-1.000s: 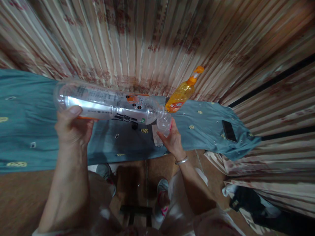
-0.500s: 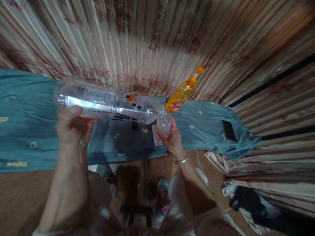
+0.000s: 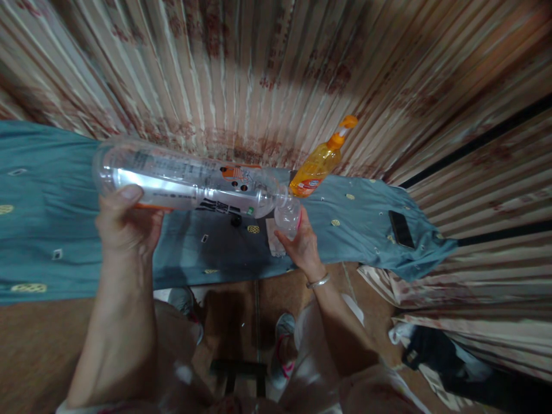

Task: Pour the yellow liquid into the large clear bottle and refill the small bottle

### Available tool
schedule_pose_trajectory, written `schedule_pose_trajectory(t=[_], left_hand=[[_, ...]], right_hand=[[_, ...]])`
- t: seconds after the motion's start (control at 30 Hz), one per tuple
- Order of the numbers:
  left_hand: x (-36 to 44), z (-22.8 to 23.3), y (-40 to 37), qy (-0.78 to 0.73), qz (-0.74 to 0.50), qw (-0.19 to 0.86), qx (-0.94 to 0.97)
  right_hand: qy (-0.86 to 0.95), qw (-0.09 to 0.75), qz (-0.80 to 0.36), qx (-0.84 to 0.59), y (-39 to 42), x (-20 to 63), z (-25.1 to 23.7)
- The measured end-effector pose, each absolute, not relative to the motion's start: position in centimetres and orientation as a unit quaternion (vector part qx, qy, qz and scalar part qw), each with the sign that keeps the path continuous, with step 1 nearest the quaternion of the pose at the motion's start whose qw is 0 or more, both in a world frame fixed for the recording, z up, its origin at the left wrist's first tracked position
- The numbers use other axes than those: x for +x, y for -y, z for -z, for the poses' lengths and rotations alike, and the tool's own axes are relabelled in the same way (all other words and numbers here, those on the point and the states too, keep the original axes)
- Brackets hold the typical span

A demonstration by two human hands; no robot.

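Note:
My left hand (image 3: 129, 221) is closed around the lower end of a large clear plastic bottle (image 3: 190, 181), which lies nearly level in the air with its neck to the right. My right hand (image 3: 302, 241) holds a small clear cup (image 3: 287, 217) with a pinkish edge. The bottle's mouth is at the cup's rim; whether liquid is flowing I cannot make out. Beneath the cup a pale folded cloth or tissue (image 3: 275, 244) lies on the covered table. A small black cap-like thing (image 3: 236, 221) lies under the bottle.
Just behind the cup stands a pump bottle of orange liquid (image 3: 317, 167). A black phone (image 3: 401, 229) lies to the right on the teal tablecloth (image 3: 353, 221). Pleated curtains (image 3: 241, 69) hang behind and on the right. A dark bag-like bundle (image 3: 444, 356) is at lower right.

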State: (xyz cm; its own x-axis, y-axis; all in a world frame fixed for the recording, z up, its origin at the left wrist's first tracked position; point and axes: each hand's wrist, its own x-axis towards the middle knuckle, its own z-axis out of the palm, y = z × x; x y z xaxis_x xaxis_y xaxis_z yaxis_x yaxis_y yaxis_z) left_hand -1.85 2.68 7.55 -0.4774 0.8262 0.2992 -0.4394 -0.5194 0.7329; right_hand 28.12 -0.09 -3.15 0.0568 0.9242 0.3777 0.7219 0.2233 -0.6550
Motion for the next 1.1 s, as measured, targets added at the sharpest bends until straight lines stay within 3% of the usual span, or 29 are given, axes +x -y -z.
schedule_pose_trajectory(t=[1.1], left_hand=[[-1.88,-7.45,-2.65,-0.308,-0.796,0.397,0.337]], right_hand=[[0.668,0.386,-0.14,-0.621,0.16,27.9,2.71]])
